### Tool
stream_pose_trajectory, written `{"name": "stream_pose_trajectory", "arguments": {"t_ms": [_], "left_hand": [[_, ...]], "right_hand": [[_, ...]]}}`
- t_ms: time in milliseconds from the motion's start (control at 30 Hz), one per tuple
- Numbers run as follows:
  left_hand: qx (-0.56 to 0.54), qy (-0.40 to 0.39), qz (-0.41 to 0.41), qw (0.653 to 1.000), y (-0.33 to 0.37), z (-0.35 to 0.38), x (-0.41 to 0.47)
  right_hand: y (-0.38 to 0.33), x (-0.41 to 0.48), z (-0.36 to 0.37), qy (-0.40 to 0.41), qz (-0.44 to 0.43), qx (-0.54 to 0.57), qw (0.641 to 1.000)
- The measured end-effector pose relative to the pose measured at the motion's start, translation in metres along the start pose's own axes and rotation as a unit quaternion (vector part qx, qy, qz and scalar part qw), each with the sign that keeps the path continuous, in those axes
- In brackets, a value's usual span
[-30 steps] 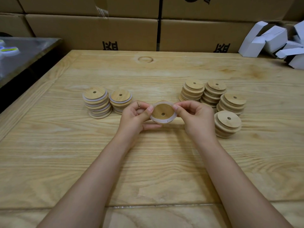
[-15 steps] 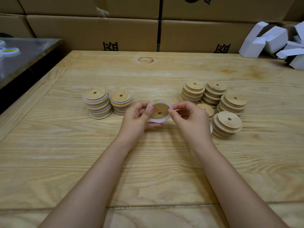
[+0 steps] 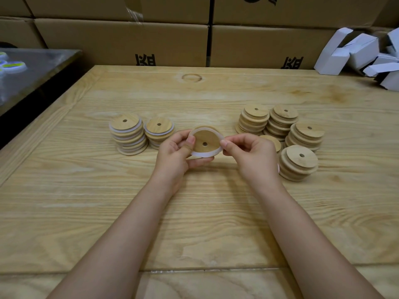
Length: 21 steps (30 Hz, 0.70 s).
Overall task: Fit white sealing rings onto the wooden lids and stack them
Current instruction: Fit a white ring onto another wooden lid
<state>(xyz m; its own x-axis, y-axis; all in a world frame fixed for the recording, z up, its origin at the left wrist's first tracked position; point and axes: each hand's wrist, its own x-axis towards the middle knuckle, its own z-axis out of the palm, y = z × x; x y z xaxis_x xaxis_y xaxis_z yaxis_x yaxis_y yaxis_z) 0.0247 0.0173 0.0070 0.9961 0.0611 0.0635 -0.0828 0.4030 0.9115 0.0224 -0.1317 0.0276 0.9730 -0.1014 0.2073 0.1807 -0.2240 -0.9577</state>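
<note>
The wooden lid point(image 3: 205, 143) is held tilted above mid-table point(image 3: 194, 212), with a white sealing ring point(image 3: 207, 152) partly round its rim. The left hand point(image 3: 177, 152) grips the lid, fingers point(image 3: 200, 161) curled close beneath it. The right hand point(image 3: 250, 154) pinches the ring at three o'clock. Ringed stacks point(image 3: 128, 134) stand at nine o'clock, bare stacks point(image 3: 299, 162) between two and four.

Left hand point(image 3: 174, 152) holds lid point(image 3: 206, 140), right hand point(image 3: 252, 156) — ring point(image 3: 205, 153)

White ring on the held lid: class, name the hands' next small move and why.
Probably ease the ring around the lid at its right edge: left hand grips the lid, right hand pinches the ring there; it looks unevenly seated.
</note>
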Motion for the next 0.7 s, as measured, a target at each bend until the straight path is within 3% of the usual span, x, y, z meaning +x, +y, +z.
{"name": "stream_pose_trajectory", "arguments": {"t_ms": [200,333,467,600,700], "left_hand": [[0.017,-0.029,0.0,0.999,-0.002,-0.002,0.002],[0.089,-0.039,0.047,0.994,-0.001,-0.003,-0.001],[0.193,-0.051,0.118,0.973,-0.002,0.002,-0.005],[0.226,-0.084,0.126,0.962,-0.002,0.002,-0.005],[0.219,-0.099,0.114,0.964,-0.003,0.005,-0.006]], "right_hand": [[0.004,-0.005,0.007,-0.01,-0.018,0.033,0.999],[0.003,-0.004,0.005,0.01,-0.055,0.011,0.998],[0.0,-0.005,0.002,-0.02,-0.113,-0.063,0.991],[-0.001,-0.011,0.004,-0.032,-0.202,-0.152,0.967],[-0.002,-0.01,0.004,-0.022,-0.218,-0.17,0.961]]}}
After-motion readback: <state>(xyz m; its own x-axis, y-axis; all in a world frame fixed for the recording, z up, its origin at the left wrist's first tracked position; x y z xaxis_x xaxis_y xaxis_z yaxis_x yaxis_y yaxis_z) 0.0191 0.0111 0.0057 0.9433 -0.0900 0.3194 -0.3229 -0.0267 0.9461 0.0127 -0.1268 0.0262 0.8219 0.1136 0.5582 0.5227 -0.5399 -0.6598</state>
